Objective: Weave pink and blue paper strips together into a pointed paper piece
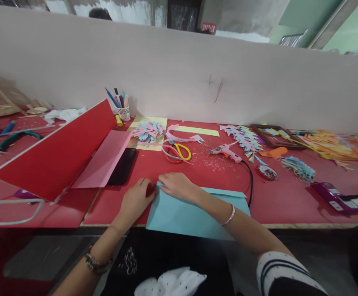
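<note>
The light-blue paper sheet lay at the near side of the red table, in front of the person, its near edge reaching out past the table's edge above the lap. A narrow folded strip ran along its far edge, seen best toward the right. The right hand was over the sheet's far left corner, its fingers bent and touching the paper; whether they pinched it or only pressed it could not be told. The left hand was just beside that corner on the left, with fingers curled and their tips turned toward the paper; whether they gripped its edge could not be told either. A silver bangle circled the right wrist. To the left, a pink sheet partly covered a black phone, and a red board stood tilted beyond it. On the far side, a heap of pink and blue paper strips rested on a pale yellow sheet. Farther right lay a pink glue gun, near a fringed paper piece, and a purple device sat at the right.
</note>
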A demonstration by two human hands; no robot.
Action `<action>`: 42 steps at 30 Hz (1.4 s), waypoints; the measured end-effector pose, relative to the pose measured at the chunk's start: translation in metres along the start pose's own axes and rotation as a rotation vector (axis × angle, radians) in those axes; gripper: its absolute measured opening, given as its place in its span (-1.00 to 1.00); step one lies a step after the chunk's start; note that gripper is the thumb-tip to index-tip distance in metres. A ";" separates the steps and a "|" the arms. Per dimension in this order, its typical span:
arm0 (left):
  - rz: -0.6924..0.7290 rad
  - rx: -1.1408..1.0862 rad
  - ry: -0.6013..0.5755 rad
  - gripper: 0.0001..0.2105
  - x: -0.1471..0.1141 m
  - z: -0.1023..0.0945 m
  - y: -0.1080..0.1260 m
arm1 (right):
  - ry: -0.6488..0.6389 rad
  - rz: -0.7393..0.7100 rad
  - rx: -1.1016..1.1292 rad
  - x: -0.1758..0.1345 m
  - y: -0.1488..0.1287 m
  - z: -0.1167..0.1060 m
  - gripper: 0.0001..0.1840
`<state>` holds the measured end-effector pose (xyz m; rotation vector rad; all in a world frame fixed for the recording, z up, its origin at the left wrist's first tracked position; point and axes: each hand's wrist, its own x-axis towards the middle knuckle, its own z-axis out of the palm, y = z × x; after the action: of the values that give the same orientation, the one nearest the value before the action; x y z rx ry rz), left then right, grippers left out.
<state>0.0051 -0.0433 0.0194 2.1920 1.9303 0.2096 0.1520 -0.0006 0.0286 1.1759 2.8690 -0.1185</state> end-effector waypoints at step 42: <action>0.130 0.389 -0.060 -0.58 -0.009 -0.001 0.020 | 0.071 0.053 0.154 0.020 0.030 0.015 -0.78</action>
<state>0.0225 -0.0547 0.0255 2.5322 1.9278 -0.2308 0.1586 0.0337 0.0107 1.3062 2.9324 -0.3074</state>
